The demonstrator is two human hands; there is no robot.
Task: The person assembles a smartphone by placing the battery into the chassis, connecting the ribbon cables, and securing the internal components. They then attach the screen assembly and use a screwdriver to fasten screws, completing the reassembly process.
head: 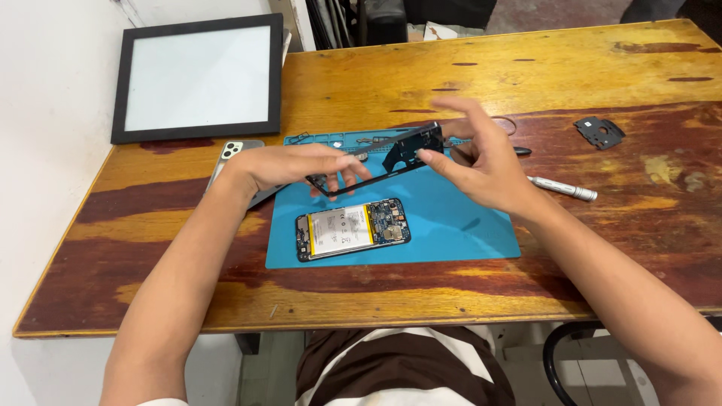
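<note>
Wooden table (526, 68), worn varnish, against a white wall at 9 o'clock. Black-framed panel (199, 79), 11 o'clock. Blue mat (459, 225), centre. Opened phone (352, 229) with its battery showing, on the mat at 6 o'clock. Black phone frame (391, 159) held above the mat: left hand (289, 167) fingers pinching one end, right hand (481, 162) pinching the other, its remaining fingers spread. Silver screwdriver (562, 189), 3 o'clock.

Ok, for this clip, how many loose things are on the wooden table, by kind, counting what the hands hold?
Phones and phone parts: 4 (opened phone with exposed battery, black phone frame held by left hand and right hand, silver phone, small black plastic cover)
Tools: 1 (silver metal screwdriver)
Mats: 1 (blue rubber work mat)
Framed panels: 1 (black-framed white panel)
Total: 7
</note>
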